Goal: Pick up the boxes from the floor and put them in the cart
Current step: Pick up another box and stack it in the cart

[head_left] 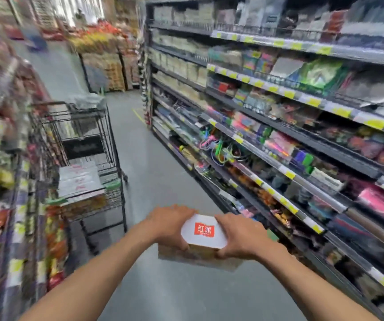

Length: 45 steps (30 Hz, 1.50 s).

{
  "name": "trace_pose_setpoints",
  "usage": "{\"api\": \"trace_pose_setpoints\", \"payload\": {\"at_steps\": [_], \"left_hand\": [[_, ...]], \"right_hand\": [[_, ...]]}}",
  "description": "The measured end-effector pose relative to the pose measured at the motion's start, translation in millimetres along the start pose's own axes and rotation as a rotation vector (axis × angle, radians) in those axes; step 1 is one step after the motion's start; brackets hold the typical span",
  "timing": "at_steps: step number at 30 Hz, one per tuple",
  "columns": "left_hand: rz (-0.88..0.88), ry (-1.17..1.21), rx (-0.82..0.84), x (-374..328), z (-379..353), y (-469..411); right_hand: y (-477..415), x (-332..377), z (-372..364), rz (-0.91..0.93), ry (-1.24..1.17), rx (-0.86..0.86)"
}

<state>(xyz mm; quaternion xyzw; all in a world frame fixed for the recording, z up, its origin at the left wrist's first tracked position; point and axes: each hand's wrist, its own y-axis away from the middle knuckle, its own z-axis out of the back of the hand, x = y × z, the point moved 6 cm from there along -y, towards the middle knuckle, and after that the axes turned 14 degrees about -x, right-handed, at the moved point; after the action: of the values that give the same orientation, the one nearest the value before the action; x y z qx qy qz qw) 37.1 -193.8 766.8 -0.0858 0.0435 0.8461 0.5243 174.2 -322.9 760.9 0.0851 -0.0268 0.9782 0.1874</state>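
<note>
A white box [203, 230] with a red label on top is held between both hands in the lower middle of the head view. My left hand [170, 224] grips its left side and my right hand [238, 237] grips its right side. Under it shows a brown cardboard box [200, 259]; whether that one rests on the floor or is carried I cannot tell. The black wire cart [114, 144] stands to the left and farther away, with white boxes [79, 177] with red print stacked on its lower deck.
Long shelves of packaged goods [279, 135] run along the right side of the aisle. More stocked shelving [5, 181] lines the left, close beside the cart. Grey floor [154, 163] stretches ahead between them toward stacked goods at the far end.
</note>
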Motion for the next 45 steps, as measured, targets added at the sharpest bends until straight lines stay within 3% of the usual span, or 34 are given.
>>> {"api": "trace_pose_setpoints", "payload": {"at_steps": [10, 30, 36, 45], "left_hand": [[0.262, 0.037, -0.054, 173, 25, 34], [0.706, 0.073, 0.017, 401, 7, -72], [0.780, 0.073, 0.026, 478, 0, -71], [0.823, 0.133, 0.064, 663, -10, -92]], "right_hand": [[-145, 138, -37, 0.298, -0.010, 0.079], [-449, 221, -120, 0.691, 0.009, 0.234], [-509, 273, -152, 0.759, -0.020, 0.279], [-647, 379, -223, 0.768, -0.019, 0.384]]}}
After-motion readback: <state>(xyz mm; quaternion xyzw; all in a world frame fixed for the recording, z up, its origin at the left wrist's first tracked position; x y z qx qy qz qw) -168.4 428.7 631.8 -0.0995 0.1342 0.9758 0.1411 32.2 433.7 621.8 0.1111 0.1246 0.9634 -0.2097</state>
